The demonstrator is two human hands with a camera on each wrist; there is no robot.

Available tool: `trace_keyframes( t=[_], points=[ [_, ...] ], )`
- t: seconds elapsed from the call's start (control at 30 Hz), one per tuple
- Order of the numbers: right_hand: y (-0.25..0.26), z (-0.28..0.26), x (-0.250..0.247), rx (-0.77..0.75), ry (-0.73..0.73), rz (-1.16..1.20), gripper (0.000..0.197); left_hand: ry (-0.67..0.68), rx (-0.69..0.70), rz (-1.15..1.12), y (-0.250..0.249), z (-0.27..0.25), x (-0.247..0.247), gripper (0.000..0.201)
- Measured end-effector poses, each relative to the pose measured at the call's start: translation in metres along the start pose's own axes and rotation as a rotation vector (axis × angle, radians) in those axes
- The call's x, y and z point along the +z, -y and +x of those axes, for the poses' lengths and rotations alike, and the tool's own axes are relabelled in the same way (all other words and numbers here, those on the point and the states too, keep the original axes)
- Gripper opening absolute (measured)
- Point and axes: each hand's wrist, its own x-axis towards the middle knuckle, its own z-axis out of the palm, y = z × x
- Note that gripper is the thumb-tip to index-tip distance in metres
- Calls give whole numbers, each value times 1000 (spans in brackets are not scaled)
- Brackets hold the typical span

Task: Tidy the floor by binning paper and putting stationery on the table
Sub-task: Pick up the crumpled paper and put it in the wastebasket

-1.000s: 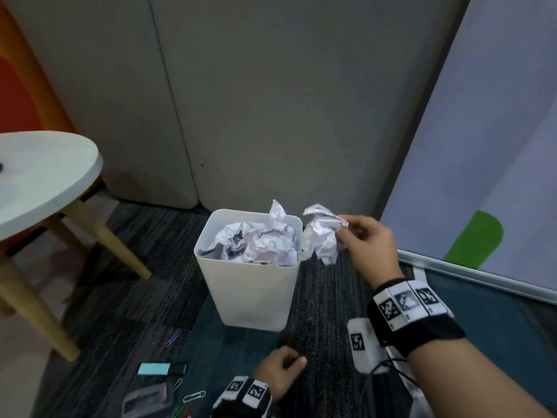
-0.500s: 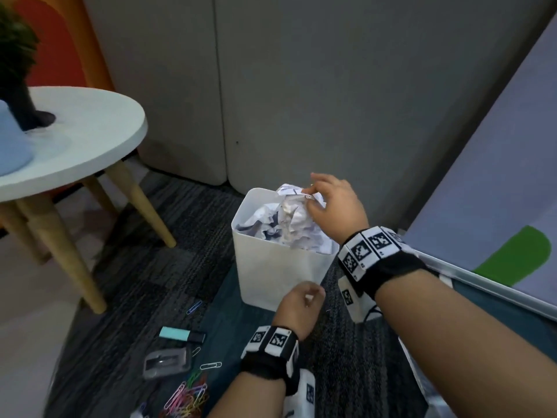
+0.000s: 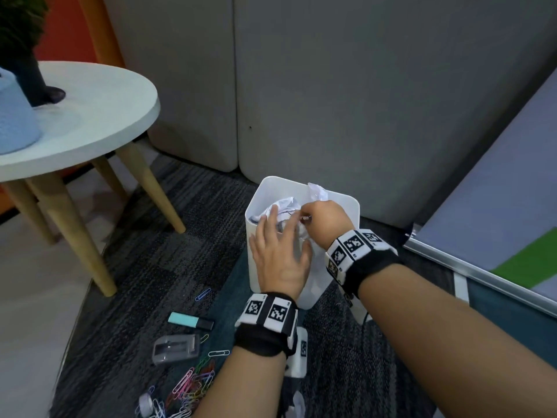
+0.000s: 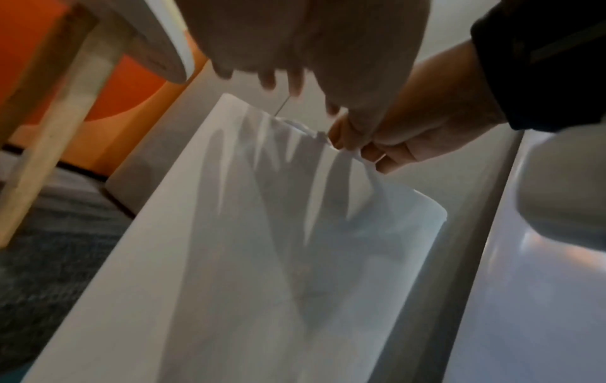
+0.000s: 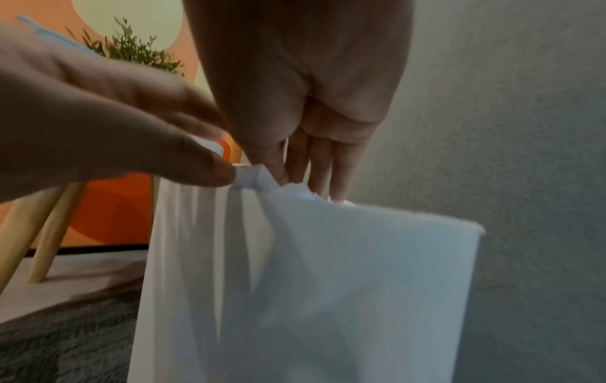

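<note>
**Paper pressed into the bin; stationery still on the floor**

Right hand (image 3: 324, 220) over the bin (image 3: 346, 206), fingers curled down onto the crumpled paper (image 3: 284, 208); in the right wrist view fingertips (image 5: 337, 191) touching the paper at the rim, thumb apparently pinching a fold, though blur prevents certainty about a firm grip. Left hand (image 3: 278, 254) spread wide and flat, fingers straight, laid on the near side of the paper heap, gripping nothing. Paper piled to the rim and slightly above it, one crumpled corner (image 3: 316, 191) standing up at the far side. Bin upright on dark carpet (image 3: 144, 267), close to the grey partition (image 3: 331, 86).

Outward, on the carpet nearer the person: a teal highlighter (image 3: 190, 320), a grey stapler-like item (image 3: 176, 351), one blue clip (image 3: 202, 294) apart from the rest, a heap of coloured clips (image 3: 193, 384), and a tape roll (image 3: 146, 404) at the lower edge. Round table (image 3: 114, 116) to the left on wooden legs, bearing a dark plant pot (image 3: 36, 86) and a pale blue object (image 3: 15, 116); no stationery seen on it.

Judged state of the task: binning nearly complete, with no loose paper plainly visible on the carpet. Second half not begun: every stationery item still to be lifted to the table.
</note>
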Motion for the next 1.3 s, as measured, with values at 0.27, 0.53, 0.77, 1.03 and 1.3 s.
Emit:
trace_keyframes(
  t=[0.27,0.53,0.77,1.03,1.3],
  points=[
    [-24,-21,24,-39,46,292,42,270,-17,222,-2,3,6,44],
    [-53,-56,27,-131,-383,420,41,151,16,111,-4,5,4,55],
    [-89,-102,33,-136,-657,432,26,-217,234,7,-24,-23,18,26],
    [-116,-147,93,-132,-341,353,19,727,184,298,23,-106,72,31],
    [-124,-182,144,-82,61,334,22,1291,-169,576,65,-166,85,56]
  ],
)
